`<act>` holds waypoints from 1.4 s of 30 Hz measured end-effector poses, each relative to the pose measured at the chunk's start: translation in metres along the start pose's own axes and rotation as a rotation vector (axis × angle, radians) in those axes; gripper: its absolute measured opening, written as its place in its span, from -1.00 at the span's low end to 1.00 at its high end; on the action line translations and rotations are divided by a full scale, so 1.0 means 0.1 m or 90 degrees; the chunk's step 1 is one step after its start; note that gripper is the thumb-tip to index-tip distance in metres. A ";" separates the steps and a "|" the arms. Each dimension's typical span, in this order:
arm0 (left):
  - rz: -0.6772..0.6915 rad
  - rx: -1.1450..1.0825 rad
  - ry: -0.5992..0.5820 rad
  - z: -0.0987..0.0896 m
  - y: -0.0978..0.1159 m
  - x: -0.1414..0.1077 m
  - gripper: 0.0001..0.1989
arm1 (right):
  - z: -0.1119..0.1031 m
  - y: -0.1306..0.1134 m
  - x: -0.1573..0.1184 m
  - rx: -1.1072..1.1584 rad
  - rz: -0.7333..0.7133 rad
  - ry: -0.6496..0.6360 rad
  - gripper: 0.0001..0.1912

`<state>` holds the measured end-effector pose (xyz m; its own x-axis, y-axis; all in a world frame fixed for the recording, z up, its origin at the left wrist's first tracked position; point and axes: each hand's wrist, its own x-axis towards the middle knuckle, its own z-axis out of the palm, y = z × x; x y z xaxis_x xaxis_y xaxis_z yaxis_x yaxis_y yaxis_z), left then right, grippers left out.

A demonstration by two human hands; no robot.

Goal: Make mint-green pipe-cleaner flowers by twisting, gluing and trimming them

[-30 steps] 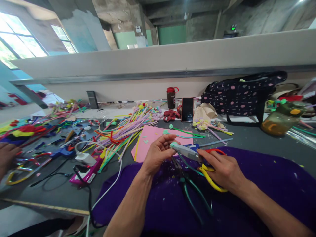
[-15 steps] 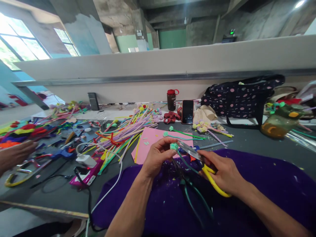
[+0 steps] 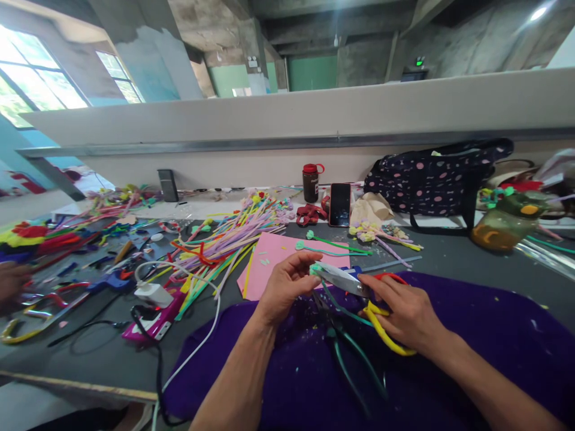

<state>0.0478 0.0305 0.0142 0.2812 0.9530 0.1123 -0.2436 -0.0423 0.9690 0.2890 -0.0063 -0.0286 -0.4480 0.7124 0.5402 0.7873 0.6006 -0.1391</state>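
Note:
My left hand (image 3: 285, 284) pinches a small mint-green fuzzy flower head (image 3: 315, 269) whose thin green stem (image 3: 336, 305) trails down to the right. Scissors (image 3: 390, 335) with one yellow and one red handle are in my right hand (image 3: 411, 311), their blades lying against the flower head. Below the hands, green-handled pliers (image 3: 354, 359) rest on a dark purple cloth (image 3: 485, 335). Behind them is a pink sheet (image 3: 272, 254) with small green scraps. Two green-stemmed pieces (image 3: 335, 242) lie across its upper right part.
Many pastel stems (image 3: 251, 233) are heaped left of the sheet. A magenta power strip (image 3: 155, 320) with a white plug sits left. Behind stand a phone (image 3: 340, 205), a dark bottle (image 3: 311, 182) and a patterned bag (image 3: 422, 179). Another person's hand (image 3: 13, 287) is at far left.
The scissor blades have turned and now cover part of the flower head; the red handle has come into view. The other person's hand has moved left, toward the frame edge.

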 end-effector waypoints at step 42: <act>-0.001 -0.013 -0.008 -0.03 0.05 0.00 -0.72 | -0.12 -0.03 0.05 0.144 0.088 -0.042 -0.50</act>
<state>0.0436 0.0310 0.0185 0.2939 0.9491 0.1133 -0.2619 -0.0341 0.9645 0.2895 -0.0090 -0.0151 -0.3750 0.8113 0.4486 0.7321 0.5560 -0.3936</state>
